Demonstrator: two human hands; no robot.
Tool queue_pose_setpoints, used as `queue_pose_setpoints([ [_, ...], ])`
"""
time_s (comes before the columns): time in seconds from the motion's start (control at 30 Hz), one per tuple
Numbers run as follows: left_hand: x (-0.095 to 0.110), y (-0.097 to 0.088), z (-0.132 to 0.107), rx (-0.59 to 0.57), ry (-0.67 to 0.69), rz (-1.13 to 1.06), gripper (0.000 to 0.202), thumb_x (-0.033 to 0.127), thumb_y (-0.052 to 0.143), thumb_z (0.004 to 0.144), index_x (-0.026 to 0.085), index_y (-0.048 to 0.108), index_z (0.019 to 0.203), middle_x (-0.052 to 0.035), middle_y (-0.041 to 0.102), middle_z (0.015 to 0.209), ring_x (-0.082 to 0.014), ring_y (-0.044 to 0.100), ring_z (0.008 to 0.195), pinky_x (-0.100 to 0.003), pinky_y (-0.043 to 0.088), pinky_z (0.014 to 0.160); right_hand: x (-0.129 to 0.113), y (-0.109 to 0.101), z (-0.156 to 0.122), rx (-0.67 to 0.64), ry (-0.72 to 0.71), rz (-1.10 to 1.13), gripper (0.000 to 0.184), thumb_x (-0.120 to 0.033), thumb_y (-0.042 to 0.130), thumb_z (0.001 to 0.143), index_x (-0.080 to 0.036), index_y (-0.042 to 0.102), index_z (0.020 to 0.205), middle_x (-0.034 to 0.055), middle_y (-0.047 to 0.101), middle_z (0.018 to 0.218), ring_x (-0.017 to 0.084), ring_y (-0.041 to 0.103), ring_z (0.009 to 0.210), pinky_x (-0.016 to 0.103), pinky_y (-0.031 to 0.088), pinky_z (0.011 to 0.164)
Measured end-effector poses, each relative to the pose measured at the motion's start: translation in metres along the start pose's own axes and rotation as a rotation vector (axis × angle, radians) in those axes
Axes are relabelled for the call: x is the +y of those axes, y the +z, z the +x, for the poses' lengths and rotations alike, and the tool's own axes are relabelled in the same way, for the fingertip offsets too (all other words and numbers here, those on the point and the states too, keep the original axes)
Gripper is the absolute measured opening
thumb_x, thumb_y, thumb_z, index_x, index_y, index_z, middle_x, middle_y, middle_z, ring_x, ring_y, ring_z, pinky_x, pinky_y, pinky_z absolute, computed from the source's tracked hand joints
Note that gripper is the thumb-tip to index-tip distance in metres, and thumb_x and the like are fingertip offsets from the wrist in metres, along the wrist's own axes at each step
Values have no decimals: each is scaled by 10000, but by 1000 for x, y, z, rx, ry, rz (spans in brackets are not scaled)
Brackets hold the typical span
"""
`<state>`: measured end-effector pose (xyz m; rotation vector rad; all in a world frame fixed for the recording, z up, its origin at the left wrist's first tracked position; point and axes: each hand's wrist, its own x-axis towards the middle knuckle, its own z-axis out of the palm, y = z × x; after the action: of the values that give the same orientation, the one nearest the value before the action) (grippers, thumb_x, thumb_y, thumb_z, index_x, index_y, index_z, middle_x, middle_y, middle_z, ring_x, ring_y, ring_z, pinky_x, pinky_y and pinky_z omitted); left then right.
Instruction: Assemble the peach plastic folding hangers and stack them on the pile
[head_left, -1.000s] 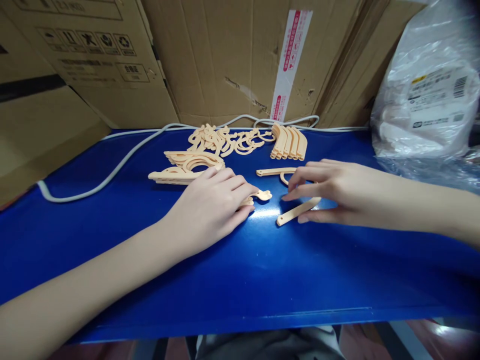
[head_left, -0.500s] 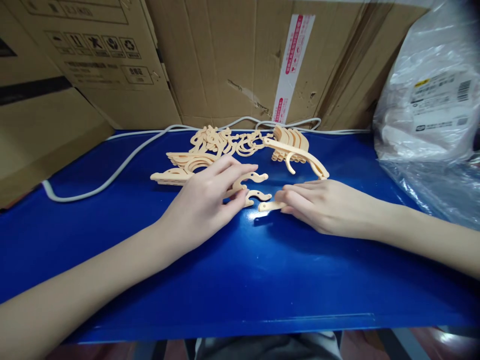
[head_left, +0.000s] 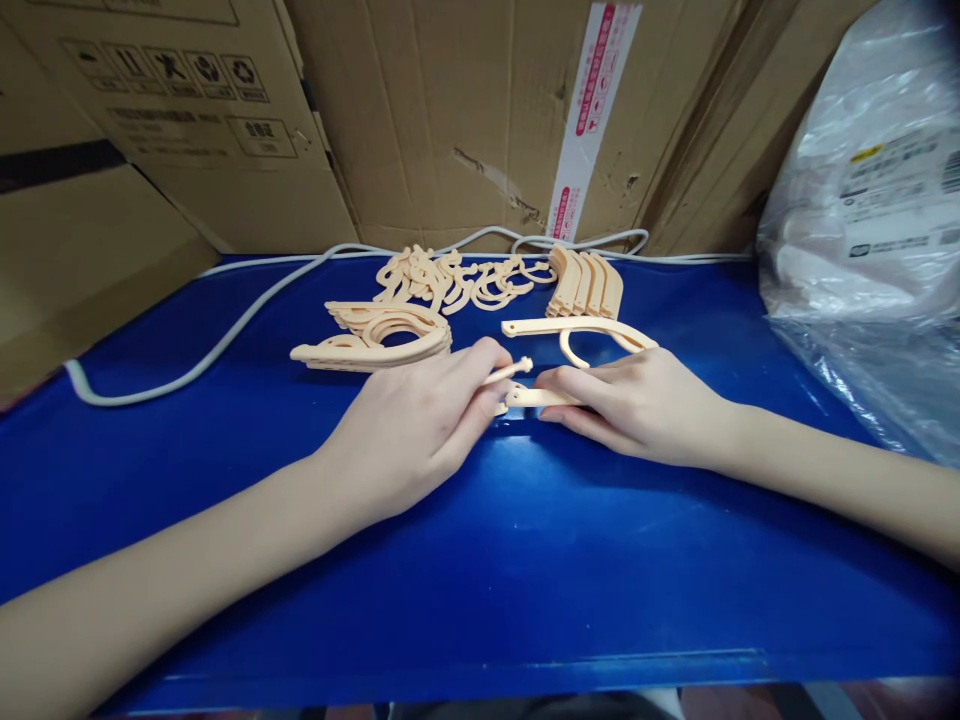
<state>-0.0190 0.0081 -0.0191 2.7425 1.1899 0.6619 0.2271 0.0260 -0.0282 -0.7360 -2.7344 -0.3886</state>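
Observation:
My left hand [head_left: 416,430] is closed, thumb and fingers pinching a small curved beige plastic piece, seemingly a hanger hook [head_left: 516,371], whose knobbed tip sticks out to the right. My right hand [head_left: 637,405] is wrapped around a beige folding hanger. One hanger arm [head_left: 544,397] points left from its fingers, its holed end close against the left fingertips. Above the right hand extends the other arm [head_left: 555,327], with a curved part [head_left: 571,350] beneath it. Whether the hook and arm end are joined cannot be seen; the left fingers cover part of them.
Stacked hanger pieces [head_left: 375,348] lie beyond my left hand. Farther back are a pile of hooks [head_left: 420,278] and a row of curved arms [head_left: 589,283]. A white cable [head_left: 247,350] runs along the left and back. Cardboard boxes [head_left: 450,120] and a plastic-wrapped package [head_left: 862,200] border the blue table [head_left: 480,580].
My left hand has turned, bringing the hook piece up against the arm end in my right hand. The hanger's upper arm has swung to nearly level. The view has shifted slightly.

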Motion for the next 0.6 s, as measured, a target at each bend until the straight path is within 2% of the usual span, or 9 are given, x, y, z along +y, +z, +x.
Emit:
queue_pose_setpoints([
  [0.13, 2, 1, -1, -46, 8, 44, 371, 406, 332, 1051, 194, 634, 1012, 0, 645, 837, -191, 613, 788, -301, 344, 627, -1, 0, -1, -3, 28, 83, 305, -321, 359, 1050, -168, 622, 1069, 8, 735, 754, 128, 683, 602, 259, 364, 510],
  [0.27, 1, 1, 0, -45, -6, 30, 381, 376, 313, 1053, 199, 642, 979, 9, 611, 800, -176, 583, 756, -300, 319, 624, -1, -2, -4, 33, 39, 114, 273, -304, 405, 1035, -185, 636, 1119, 14, 757, 810, 125, 692, 650, 244, 400, 546],
  [0.43, 0, 2, 1, -64, 0, -97, 346, 318, 309, 1045, 192, 599, 904, 22, 598, 774, -150, 558, 716, -292, 314, 628, -1, -2, -6, 75, 18, 103, 286, -298, 419, 1039, -181, 646, 1170, 34, 778, 903, 130, 716, 725, 233, 448, 599],
  [0.6, 3, 0, 1, -109, -72, -234, 346, 323, 310, 1044, 197, 493, 778, 38, 543, 685, -132, 516, 629, -283, 295, 581, 1, 0, -4, 123, -5, 65, 275, -301, 466, 1029, -169, 666, 1163, 20, 765, 864, 146, 722, 744, 250, 477, 631],
])
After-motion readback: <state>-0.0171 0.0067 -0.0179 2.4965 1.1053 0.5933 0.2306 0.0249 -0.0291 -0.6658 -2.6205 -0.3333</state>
